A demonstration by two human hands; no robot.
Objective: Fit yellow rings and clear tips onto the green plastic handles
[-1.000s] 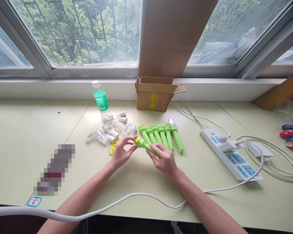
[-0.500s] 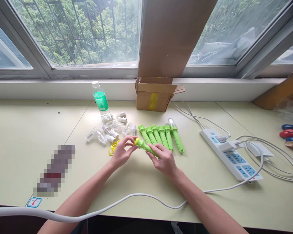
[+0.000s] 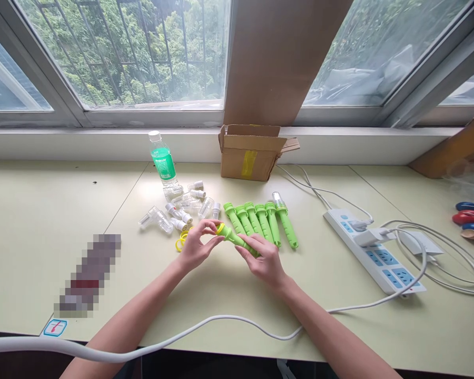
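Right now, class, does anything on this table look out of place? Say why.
The white cable looks odd: from the power strip it trails across the workspace, passing before the left forearm, where it might snag. No spill shows; the pixelated patch hides whatever's beneath.

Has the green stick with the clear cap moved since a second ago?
No, the capped stick shows no visible shift: it lies in the same spot relative to the cardboard box, which stands farther back.

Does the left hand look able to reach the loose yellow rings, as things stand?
Probably yes: the yellow rings lie close beside the left hand, with nothing seen in between. It is at the end of the green handle, though, so it would likely need to let go first.
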